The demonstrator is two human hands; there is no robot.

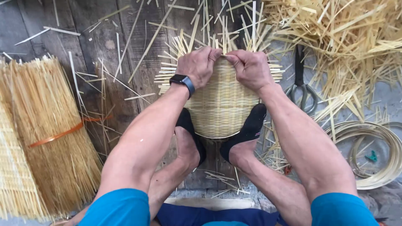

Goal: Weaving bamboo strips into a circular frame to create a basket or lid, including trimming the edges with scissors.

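Head view: looks steeply down from the person's head, close over both forearms and feet.
Facing: forward onto a plank floor (104,37).
Shared: single view only.

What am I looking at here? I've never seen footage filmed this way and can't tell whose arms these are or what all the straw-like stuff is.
There is one picture, taken by a camera on a person's head, looking down, so the arms are the wearer's own. The left hand, with a dark watch on its wrist, and the right hand both grip the far edge of a round woven basket piece, pinching its pale strips. Both feet, in black socks, press against its near edge. Loose strip ends stick out around the rim. It all sits on a wooden plank floor. On the left lies a bundle of thin sticks tied with an orange band. On the right lie shears, a heap of loose strips and coiled hoops.
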